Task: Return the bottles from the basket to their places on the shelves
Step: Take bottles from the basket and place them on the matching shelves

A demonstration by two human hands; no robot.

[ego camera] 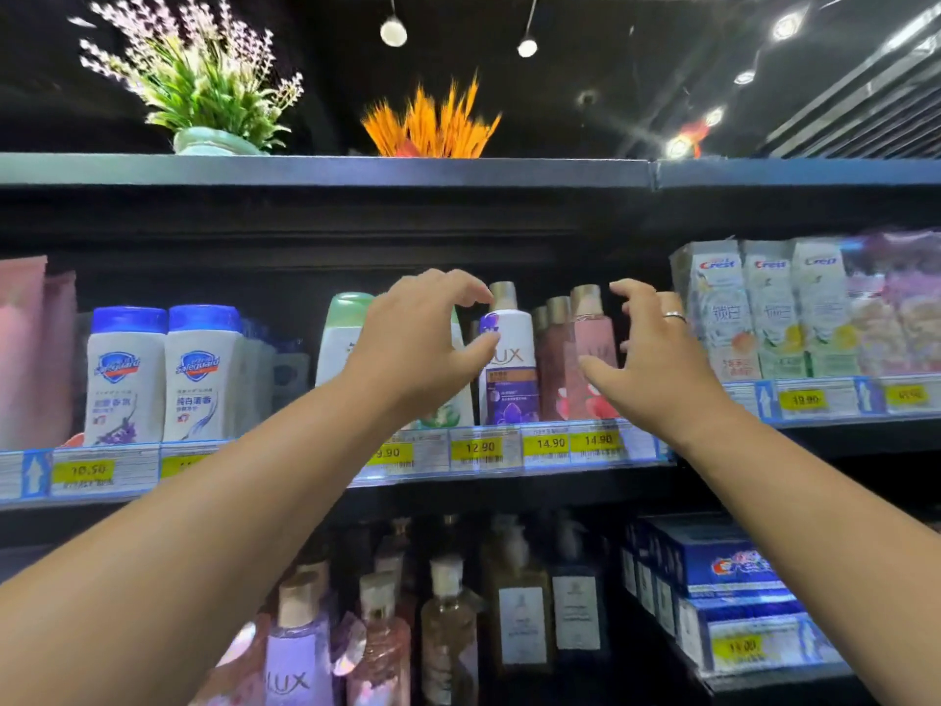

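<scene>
At the upper shelf (458,485), left hand (422,343) and right hand (657,359), both loosely spread and empty, flank the white LUX bottle (510,379).

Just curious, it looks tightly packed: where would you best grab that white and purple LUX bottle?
Probably by its shoulder, under the gold cap, coming from the front. The LUX bottle stands upright with a green-capped bottle and pink bottles close beside it, so only its top stands free.
</scene>
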